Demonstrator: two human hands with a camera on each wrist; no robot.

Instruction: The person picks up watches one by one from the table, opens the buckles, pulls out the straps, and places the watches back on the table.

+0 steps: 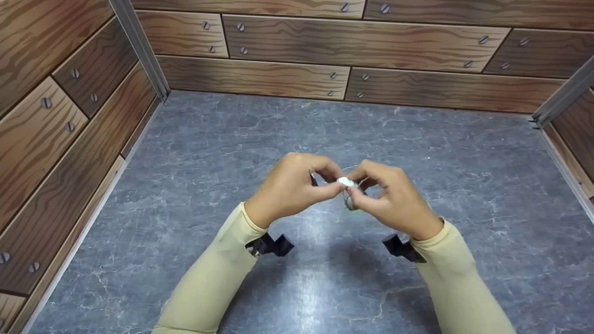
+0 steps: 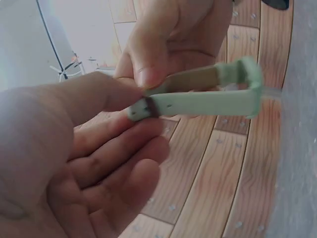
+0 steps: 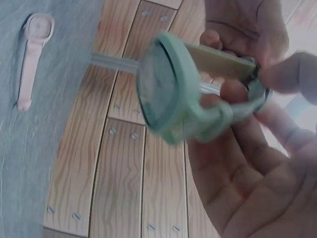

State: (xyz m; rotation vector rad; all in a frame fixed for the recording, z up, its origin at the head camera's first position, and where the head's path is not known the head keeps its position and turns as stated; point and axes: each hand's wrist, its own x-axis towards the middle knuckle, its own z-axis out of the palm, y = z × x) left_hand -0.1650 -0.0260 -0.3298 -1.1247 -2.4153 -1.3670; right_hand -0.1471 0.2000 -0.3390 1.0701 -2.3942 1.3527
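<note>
Between both hands is a mint green wristwatch (image 3: 185,84), its strap bent into a loop and its round case facing outward in the right wrist view. My left hand (image 1: 294,183) pinches the strap end between thumb and fingers. From the other side my right hand (image 1: 392,195) pinches the strap close to the same spot. A brown strap keeper (image 2: 151,106) and small holes show on the strap (image 2: 208,103) in the left wrist view. The strap's inner face is tan. Fingers cover the part where the ends meet.
A pink wristwatch (image 3: 38,47) lies on the grey marbled table (image 1: 222,139) in the right wrist view. Wood-patterned panels (image 1: 287,76) wall the table at the back and sides, with metal posts (image 1: 144,51) at the corners. Each wrist carries a black camera mount (image 1: 278,244).
</note>
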